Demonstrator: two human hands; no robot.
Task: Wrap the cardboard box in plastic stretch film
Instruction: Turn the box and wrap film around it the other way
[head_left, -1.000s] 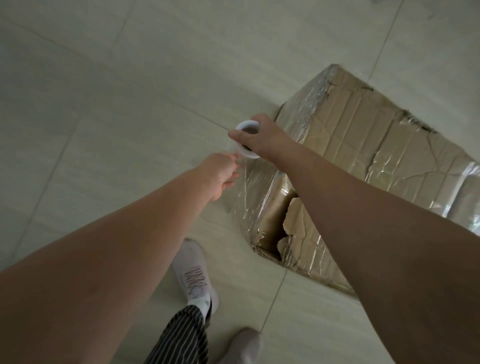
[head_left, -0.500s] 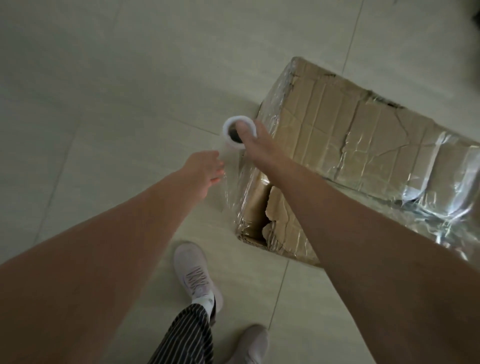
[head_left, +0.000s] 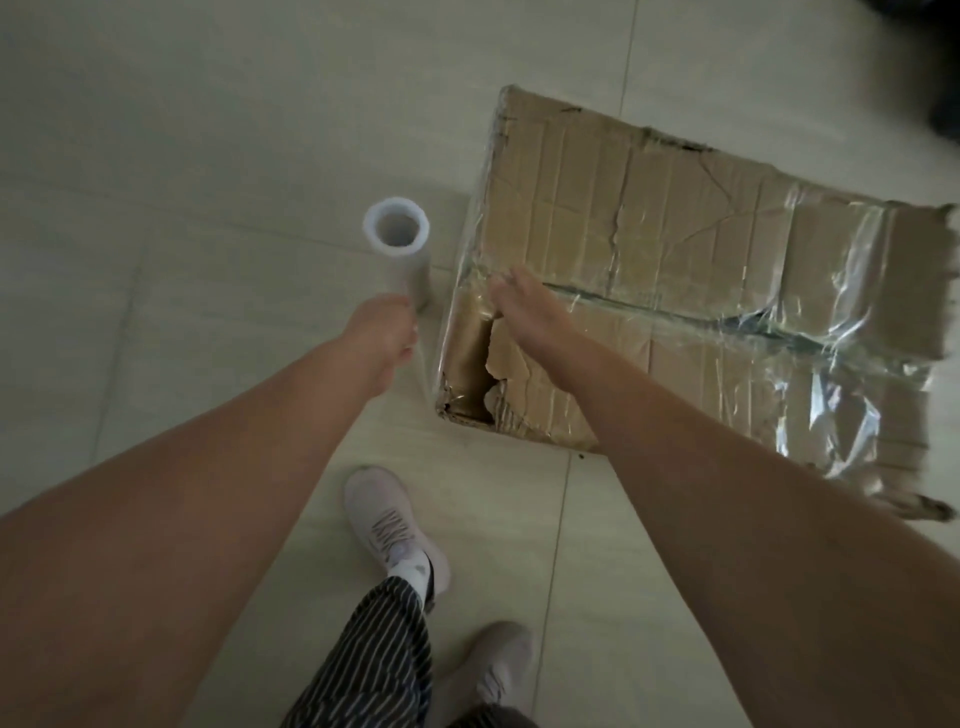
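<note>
Cardboard box lies flat on the tiled floor, and my right hand rests on its near left corner. The fingers are straight and close together, flat against the wrapped top edge and curled round nothing. My left hand is just left of the box, wrapped round the lower end of the stretch film roll. The roll stands upright beside the box's left side with its open white core facing up at me. My fingertips are behind the roll, so I cannot see how far round they reach.

The box is brown, creased and cracked across the top. A ragged tear runs down its near side below my right hand. Clear film already covers it, lying wrinkled and shiny, thickest toward the right end. A thin sheet seems to run from the roll to the box's left side, but it is hard to make out.

My right forearm hides part of the box's near side, and its right end is blurred at the edge of view. Nearer me than the box are a pale shoe and a striped trouser leg.
</note>
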